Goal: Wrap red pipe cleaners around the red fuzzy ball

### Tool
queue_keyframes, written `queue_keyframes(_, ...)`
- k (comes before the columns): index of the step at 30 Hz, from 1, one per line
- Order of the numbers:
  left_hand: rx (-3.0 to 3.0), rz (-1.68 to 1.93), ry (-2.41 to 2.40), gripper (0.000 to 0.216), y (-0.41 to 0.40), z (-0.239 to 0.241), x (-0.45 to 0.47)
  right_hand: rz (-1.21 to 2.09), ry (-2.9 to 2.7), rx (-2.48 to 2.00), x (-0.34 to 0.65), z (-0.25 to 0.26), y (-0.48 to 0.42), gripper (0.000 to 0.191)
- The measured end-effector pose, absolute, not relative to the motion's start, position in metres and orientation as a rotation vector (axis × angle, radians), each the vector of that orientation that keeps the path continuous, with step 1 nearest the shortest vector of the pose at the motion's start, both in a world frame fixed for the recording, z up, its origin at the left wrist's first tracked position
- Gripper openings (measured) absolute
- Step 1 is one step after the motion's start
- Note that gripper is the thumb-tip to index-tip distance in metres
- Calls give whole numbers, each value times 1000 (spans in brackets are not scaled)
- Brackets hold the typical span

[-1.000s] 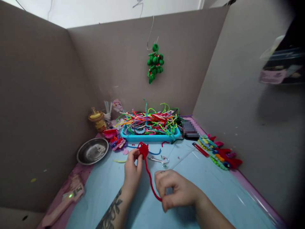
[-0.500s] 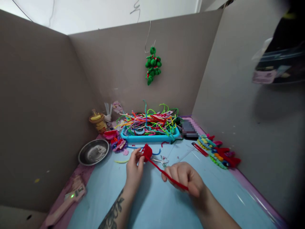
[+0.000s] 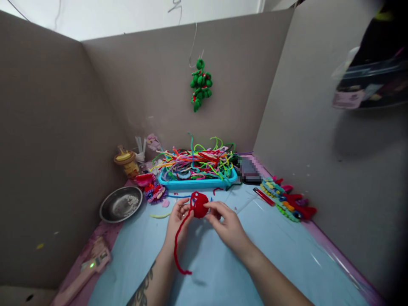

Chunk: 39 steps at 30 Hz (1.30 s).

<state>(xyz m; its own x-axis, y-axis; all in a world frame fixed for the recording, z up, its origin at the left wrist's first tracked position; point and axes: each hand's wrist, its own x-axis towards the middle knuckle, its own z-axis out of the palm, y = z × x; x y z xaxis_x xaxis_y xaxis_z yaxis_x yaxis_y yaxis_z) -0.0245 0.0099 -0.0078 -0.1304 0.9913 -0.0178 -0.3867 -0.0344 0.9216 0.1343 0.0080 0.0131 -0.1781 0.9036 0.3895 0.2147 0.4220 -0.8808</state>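
Observation:
A red pipe-cleaner coil (image 3: 199,206) is held above the light blue mat (image 3: 223,272), between both hands. My left hand (image 3: 177,223) pinches its left side with thumb and fingers. My right hand (image 3: 227,225) pinches its right side with its fingertips. From the coil a loose red tail (image 3: 177,250) hangs down in front of my left wrist and curls at its end. Small scissors lie under my right hand, mostly hidden.
A turquoise tray (image 3: 197,182) heaped with coloured pipe cleaners stands at the back. A steel bowl (image 3: 121,204), a yellow bottle (image 3: 126,162) and a pink glue gun (image 3: 83,274) are on the left. Finished pipe-cleaner figures (image 3: 288,203) lie on the right. Cardboard walls enclose the desk; a green ornament (image 3: 199,84) hangs behind.
My right hand let go of the far end of the red tail and came up to the coil. The tail swung from the right over to the left and now hangs loose.

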Motion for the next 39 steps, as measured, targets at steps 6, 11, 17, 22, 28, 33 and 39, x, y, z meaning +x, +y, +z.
queue_keyframes(6,931,1415,1089,35,1,-5,-10,681,-1740,-880,120,9,-1,24)
queue_keyframes(11,969,1399,1106,35,-1,-2,-4,613,-1689,-895,120,-1,2,19)
queue_keyframes(17,968,1348,1104,40,-5,3,-1,533,-1669,-968,122,-13,3,17)
queue_keyframes(22,839,1384,1138,43,-4,2,-4,484,-1691,-938,119,-8,-1,8)
queue_keyframes(28,685,1448,1107,46,-3,3,-6,441,-1818,-787,117,-5,1,13)
queue_keyframes(33,658,1396,1016,46,-3,8,-8,419,-1881,-785,120,-5,2,15)
queue_keyframes(39,638,1413,971,47,0,5,-13,398,-1931,-773,117,-2,0,17)
